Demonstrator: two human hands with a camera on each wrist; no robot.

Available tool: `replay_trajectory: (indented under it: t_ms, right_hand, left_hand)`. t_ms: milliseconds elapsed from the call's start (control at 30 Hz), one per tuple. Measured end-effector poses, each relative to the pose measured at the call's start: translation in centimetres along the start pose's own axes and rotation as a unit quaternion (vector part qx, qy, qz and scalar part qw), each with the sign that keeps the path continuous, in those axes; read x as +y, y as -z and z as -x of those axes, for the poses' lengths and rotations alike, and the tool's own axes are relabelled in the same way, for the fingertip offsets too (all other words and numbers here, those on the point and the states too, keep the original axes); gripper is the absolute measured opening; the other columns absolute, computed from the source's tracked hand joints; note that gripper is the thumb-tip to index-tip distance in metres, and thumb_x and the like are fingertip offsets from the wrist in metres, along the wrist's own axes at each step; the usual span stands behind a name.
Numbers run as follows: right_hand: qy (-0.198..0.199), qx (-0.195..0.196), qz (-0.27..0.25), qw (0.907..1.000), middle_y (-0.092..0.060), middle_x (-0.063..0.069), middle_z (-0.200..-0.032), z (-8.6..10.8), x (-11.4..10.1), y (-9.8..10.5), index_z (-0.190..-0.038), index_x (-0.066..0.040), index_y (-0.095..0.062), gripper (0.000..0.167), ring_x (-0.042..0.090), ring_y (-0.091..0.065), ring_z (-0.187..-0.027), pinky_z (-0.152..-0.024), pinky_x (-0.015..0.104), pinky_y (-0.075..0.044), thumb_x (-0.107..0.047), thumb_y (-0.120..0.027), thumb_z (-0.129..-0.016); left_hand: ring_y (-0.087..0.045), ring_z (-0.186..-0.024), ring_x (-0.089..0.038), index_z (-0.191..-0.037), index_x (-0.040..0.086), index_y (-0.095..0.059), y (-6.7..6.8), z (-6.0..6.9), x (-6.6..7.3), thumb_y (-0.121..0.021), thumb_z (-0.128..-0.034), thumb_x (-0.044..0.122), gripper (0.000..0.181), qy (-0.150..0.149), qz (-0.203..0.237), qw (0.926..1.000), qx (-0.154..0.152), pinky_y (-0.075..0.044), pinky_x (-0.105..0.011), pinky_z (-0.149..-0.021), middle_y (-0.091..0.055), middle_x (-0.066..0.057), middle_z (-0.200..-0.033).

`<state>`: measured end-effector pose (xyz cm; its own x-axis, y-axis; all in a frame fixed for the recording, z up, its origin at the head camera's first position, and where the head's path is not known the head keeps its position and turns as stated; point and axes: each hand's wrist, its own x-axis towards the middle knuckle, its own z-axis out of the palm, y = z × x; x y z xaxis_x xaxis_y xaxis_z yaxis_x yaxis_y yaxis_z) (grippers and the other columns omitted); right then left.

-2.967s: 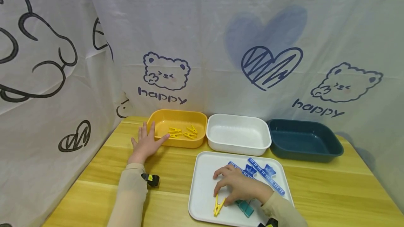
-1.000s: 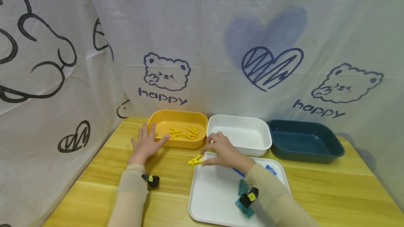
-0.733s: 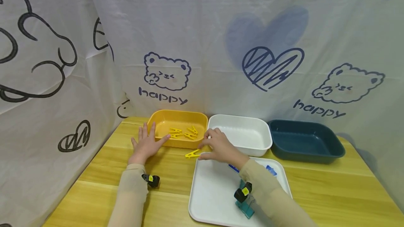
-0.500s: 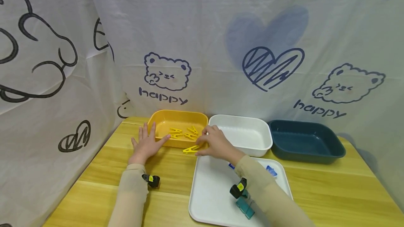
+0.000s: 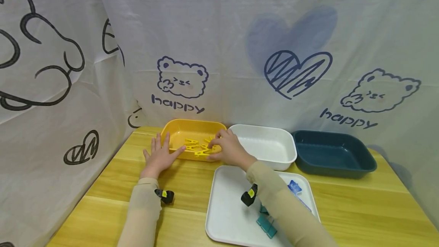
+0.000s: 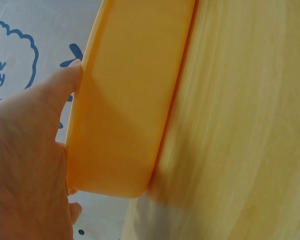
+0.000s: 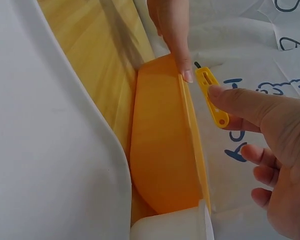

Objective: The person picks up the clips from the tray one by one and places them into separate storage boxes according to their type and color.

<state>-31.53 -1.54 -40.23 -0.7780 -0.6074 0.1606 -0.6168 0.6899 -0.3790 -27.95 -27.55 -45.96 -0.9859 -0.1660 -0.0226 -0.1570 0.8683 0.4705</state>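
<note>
My right hand (image 5: 230, 148) pinches a yellow clothespin (image 5: 201, 153) between thumb and forefinger, over the front rim of the yellow bin (image 5: 171, 129). In the right wrist view the held clothespin (image 7: 206, 85) shows side-on, the other fingers loosely bent. Several more yellow clothespins (image 5: 190, 142) lie in that bin, some partly behind the hand. At the bin's left front corner my left hand (image 5: 159, 160) rests with spread fingers, its thumb on the rim. The left wrist view shows that hand (image 6: 24, 145) against the bin's outer wall (image 6: 124, 110).
A white bin (image 5: 262, 144) and a dark teal bin (image 5: 329, 149) stand to the right in the same row. In front lies a white tray (image 5: 224, 216) with green clips (image 5: 266, 226) and a blue bear-topped clip (image 5: 294, 186), partly under the right forearm.
My right hand picked up the yellow clothespin from the tray, then carried it up and left to the yellow bin. The left hand has stayed in place.
</note>
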Motion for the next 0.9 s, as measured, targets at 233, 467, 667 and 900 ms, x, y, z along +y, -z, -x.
replay_trajectory:
  t_ms: [233,467,667,900]
  right_hand:
    - [-0.016,0.01,0.014,0.9997,-0.05,0.004,-0.108,-1.4,0.1,-0.4,-0.104,-0.02,-0.075,0.036,0.024,-0.038,-0.109,-0.094,0.04,-0.034,-0.044,-0.08,-0.078]
    - [-0.041,0.032,0.024,0.9984,-0.051,0.004,-0.107,-2.8,0.3,-1.4,-0.104,-0.02,-0.076,0.037,0.024,-0.038,-0.107,-0.093,0.039,-0.034,-0.045,-0.08,-0.077]
    - [-0.086,0.052,0.026,0.9946,-0.05,0.004,-0.11,-4.2,0.3,-2.0,-0.104,-0.019,-0.075,0.036,0.023,-0.037,-0.111,-0.096,0.039,-0.035,-0.044,-0.079,-0.078]
    - [-0.095,0.064,0.049,0.9922,-0.049,0.006,-0.11,-5.4,0.3,-2.3,-0.104,-0.018,-0.074,0.036,0.024,-0.037,-0.111,-0.096,0.039,-0.036,-0.044,-0.078,-0.08]
  left_hand:
    - [0.014,-0.149,-0.045,-0.158,0.015,0.003,0.1,-0.1,0.0,-0.033,-0.0868,0.08,0.103,0.001,-0.002,1.0,-0.006,0.009,-0.076,-0.109,0.016,-0.022,-0.162]
    - [0.014,-0.149,-0.045,-0.158,0.015,0.004,0.2,0.0,0.1,-0.033,-0.0871,0.08,0.103,0.004,-0.005,1.0,-0.005,0.008,-0.076,-0.109,0.015,-0.022,-0.162]
    - [0.012,-0.149,-0.046,-0.158,0.014,0.003,0.2,0.1,0.2,-0.034,-0.0875,0.079,0.102,0.003,-0.002,1.0,-0.003,0.008,-0.076,-0.109,0.015,-0.023,-0.162]
    - [0.013,-0.149,-0.045,-0.158,0.015,0.003,0.2,0.2,0.3,-0.034,-0.0877,0.079,0.102,0.005,0.003,1.0,-0.006,0.009,-0.076,-0.11,0.017,-0.021,-0.162]
